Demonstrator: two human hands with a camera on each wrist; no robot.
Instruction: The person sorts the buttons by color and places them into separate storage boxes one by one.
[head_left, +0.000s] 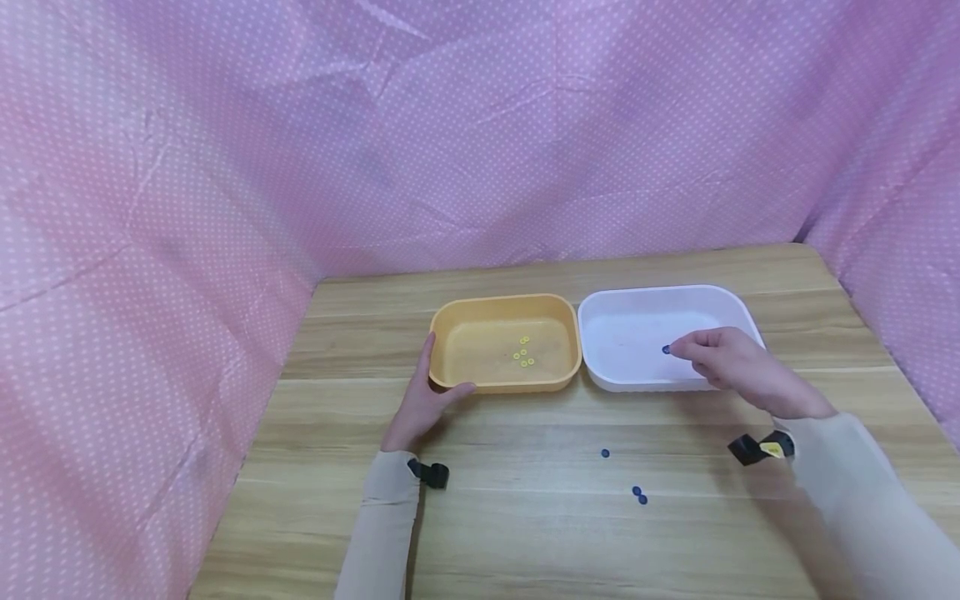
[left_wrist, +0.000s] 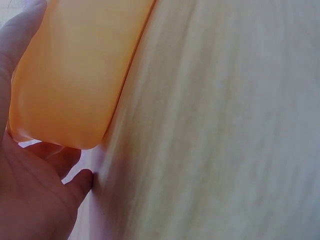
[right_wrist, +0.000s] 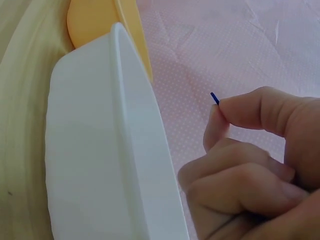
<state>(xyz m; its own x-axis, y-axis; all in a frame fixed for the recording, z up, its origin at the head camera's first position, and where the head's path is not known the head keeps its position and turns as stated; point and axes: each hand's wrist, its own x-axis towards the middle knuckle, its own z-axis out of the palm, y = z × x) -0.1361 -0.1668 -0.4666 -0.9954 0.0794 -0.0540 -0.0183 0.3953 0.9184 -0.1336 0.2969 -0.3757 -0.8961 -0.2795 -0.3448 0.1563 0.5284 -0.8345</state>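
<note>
My right hand [head_left: 726, 367] pinches a small blue button [head_left: 666, 350] between thumb and forefinger above the white tray [head_left: 667, 387]. In the right wrist view the button [right_wrist: 214, 98] shows edge-on at the fingertips, higher than the tray's rim. My left hand [head_left: 423, 404] holds the front left corner of the yellow-orange tray [head_left: 517, 388], thumb at the front wall and fingers along the left side. Several yellow buttons [head_left: 523, 352] lie on that tray's floor. In front of the trays, three blue buttons lie on the table, one button [head_left: 605, 453] apart from a pair [head_left: 639, 495].
Both trays stand side by side, almost touching, on a wood-grain table [head_left: 525, 533]. A pink curtain [head_left: 480, 142] with white dots hangs behind the table and along both sides. Each wrist wears a black strap.
</note>
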